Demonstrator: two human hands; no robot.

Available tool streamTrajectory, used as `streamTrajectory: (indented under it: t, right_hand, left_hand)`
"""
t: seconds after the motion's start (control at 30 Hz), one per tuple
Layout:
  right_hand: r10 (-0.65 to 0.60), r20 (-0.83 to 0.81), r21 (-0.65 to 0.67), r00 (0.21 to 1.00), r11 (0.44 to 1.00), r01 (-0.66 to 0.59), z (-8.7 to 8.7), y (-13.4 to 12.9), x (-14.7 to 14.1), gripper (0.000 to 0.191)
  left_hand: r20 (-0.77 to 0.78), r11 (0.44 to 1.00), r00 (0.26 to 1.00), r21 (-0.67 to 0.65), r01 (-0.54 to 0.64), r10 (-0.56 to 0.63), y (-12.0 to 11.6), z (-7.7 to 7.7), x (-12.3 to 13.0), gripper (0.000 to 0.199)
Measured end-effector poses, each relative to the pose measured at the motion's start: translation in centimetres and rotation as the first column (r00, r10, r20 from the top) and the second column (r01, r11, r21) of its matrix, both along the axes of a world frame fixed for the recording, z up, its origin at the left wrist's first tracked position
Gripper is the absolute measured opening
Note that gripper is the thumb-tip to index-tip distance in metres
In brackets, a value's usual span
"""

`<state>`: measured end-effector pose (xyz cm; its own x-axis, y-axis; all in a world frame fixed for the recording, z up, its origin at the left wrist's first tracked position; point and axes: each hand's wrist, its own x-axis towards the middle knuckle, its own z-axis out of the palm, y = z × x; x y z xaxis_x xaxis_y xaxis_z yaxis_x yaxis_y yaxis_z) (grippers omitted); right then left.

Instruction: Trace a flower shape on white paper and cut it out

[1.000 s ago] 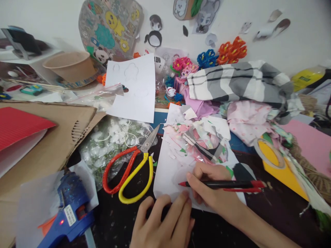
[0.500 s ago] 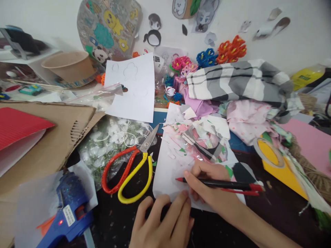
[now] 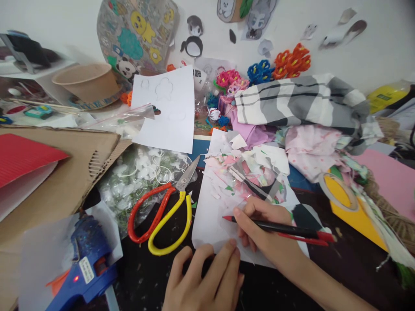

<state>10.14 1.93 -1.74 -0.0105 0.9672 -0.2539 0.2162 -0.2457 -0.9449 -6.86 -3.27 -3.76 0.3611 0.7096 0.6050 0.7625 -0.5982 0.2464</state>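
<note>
Head view: right hand (image 3: 264,222) has a pinched, closed grip on a black-and-red pen (image 3: 288,229) near its red tip, barrel slanting back across the hand. Tip lies over the bare near part of a white sheet (image 3: 207,220) on the dark tabletop (image 3: 142,276); contact cannot be told. Left hand (image 3: 204,278) is palm down, fingers loosely bent, some fingertips at the sheet's near edge; nothing seen held, underside hidden. Scraps (image 3: 249,172) litter the sheet's far part; scissors (image 3: 183,183) lie just beside its left edge.

Technique (judgement; step reads as drawing): press the near edge firmly with the left fingertips, clear of the stroke, to prevent slipping. Use light, even finger movements. Steer around the scraps, since a loose piece could snag the line.
</note>
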Motion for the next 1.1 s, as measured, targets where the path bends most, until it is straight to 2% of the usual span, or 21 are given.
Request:
streamTrajectory:
  t: [0.4, 0.83, 1.1]
  right_hand:
    - [0.126, -0.014, -0.023, 0.992, 0.992, -0.126, 0.17, -0.11, 0.12, 0.042]
    - [-0.018, -0.001, -0.003, 1.0, 1.0, 0.018, -0.18, -0.14, 0.11, 0.038]
    - [0.053, -0.003, -0.027, 0.999, 0.998, -0.053, -0.19, -0.15, 0.18, 0.039]
  left_hand:
    - [-0.01, 1.0, 1.0, 0.013, 0.008, -0.007, 0.03, -0.25, -0.03, 0.025]
    - [-0.02, 1.0, 1.0, 0.001, 0.013, -0.013, -0.01, -0.11, -0.09, 0.024]
    - [-0.027, 1.0, 1.0, 0.002, 0.013, -0.013, -0.04, -0.16, -0.17, 0.024]
